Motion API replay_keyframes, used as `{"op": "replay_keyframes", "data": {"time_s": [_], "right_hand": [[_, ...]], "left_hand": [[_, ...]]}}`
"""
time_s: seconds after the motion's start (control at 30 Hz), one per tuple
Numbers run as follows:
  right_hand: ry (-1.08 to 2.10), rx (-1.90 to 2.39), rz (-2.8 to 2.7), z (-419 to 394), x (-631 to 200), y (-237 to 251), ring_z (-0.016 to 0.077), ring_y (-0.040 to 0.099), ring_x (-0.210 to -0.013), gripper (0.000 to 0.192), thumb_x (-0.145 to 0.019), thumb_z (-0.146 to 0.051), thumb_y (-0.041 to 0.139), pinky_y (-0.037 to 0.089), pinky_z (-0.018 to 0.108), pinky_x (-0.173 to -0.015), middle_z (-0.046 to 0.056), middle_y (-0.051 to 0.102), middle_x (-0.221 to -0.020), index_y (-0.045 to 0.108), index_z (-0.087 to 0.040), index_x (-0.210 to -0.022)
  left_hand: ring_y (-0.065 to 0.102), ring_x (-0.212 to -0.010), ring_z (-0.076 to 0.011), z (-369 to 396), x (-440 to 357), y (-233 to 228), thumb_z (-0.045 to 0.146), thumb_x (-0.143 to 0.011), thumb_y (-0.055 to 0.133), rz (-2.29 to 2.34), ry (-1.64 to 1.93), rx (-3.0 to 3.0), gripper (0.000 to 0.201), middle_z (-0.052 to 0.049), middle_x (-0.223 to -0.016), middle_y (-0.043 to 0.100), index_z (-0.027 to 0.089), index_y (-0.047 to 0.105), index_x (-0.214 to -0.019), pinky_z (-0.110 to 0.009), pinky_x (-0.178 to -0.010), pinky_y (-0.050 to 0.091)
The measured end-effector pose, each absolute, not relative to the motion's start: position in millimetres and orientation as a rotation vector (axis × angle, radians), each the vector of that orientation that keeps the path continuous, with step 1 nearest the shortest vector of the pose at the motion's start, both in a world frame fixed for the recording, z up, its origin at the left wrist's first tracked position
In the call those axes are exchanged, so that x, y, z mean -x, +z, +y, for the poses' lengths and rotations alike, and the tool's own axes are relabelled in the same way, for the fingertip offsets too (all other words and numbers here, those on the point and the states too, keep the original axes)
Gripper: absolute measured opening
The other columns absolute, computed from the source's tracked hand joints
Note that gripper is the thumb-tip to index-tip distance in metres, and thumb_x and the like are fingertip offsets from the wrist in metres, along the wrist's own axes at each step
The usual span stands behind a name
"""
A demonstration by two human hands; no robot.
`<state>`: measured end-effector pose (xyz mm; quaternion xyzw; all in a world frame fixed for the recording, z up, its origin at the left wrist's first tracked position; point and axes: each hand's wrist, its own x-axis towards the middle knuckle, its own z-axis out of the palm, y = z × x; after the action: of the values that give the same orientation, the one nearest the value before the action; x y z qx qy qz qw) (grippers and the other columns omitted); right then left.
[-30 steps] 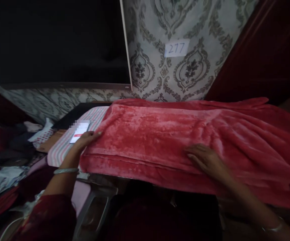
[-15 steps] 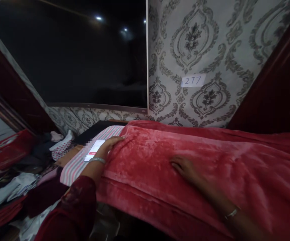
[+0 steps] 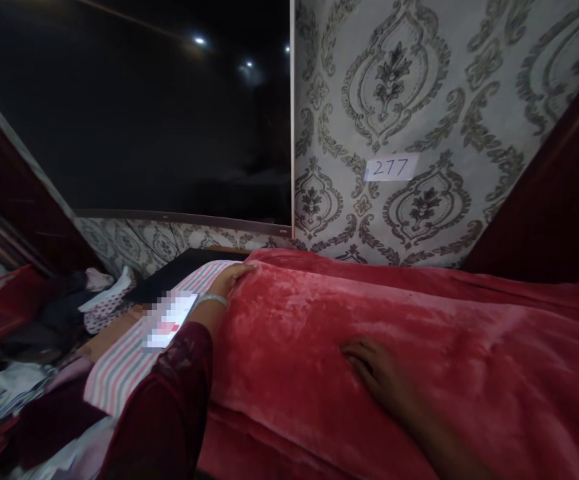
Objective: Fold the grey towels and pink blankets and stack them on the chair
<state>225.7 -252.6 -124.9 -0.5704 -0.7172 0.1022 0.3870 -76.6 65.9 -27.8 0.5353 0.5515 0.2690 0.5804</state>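
A thick, plush red blanket lies folded in layers before me, its top smooth with a few soft creases at the right. My left hand rests at the blanket's far left edge, fingers stretched out along its corner. Lying on the middle of the blanket, my right hand has its fingers apart and slightly bent, with nothing in them. Beside my left wrist, a phone with a lit screen, partly blurred out, lies on a striped pink, grey and white cloth.
Behind the blanket, a large dark television hangs by patterned wallpaper bearing a paper marked 277. A black flat object lies beyond the cloth. Heaped clothes and a red bag are at the left.
My left hand has slid forward and slightly right along the blanket's edge to its far corner. My right hand stays on the blanket, a little lower in view. The view has shifted slightly.
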Motion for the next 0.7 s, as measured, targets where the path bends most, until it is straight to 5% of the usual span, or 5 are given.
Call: {"op": "replay_keyframes", "data": {"time_s": [0.17,0.43,0.7], "right_hand": [[0.285,1.467,-1.818,-255.8,-223.2,-117.7,0.0214,0.067,-0.099,0.031,-0.101,-0.032,0.045,0.054,0.037,-0.090,0.010,0.071,-0.107,0.075,-0.024,-0.104],[0.201,1.447,-1.822,-258.2,-225.1,-115.0,0.0205,0.068,-0.099,0.032,-0.102,-0.032,0.043,0.057,0.034,-0.086,0.009,0.073,-0.106,0.075,-0.025,-0.105],[0.237,1.423,-1.800,-256.2,-226.7,-115.2,0.0190,0.068,-0.096,0.029,-0.100,-0.029,0.046,0.056,0.033,-0.086,0.008,0.073,-0.102,0.074,-0.024,-0.102]], "left_hand": [[0.073,-0.082,-0.0357,92.0,53.1,-31.9,0.043,-0.062,0.082,1.394,0.692,-1.403,0.035,-0.012,-0.078,0.076,0.014,0.073,-0.079,-0.043,-0.074,0.059],[0.056,-0.129,-0.0314,88.0,37.8,-66.6,0.021,-0.086,0.061,1.595,0.963,-1.775,0.033,-0.013,-0.125,0.070,0.017,0.071,-0.117,-0.040,-0.110,0.041],[0.065,-0.109,-0.0307,79.1,34.3,-57.5,0.036,-0.090,0.064,1.578,0.918,-1.833,0.030,-0.016,-0.108,0.073,0.012,0.070,-0.108,-0.038,-0.095,0.051]]}}
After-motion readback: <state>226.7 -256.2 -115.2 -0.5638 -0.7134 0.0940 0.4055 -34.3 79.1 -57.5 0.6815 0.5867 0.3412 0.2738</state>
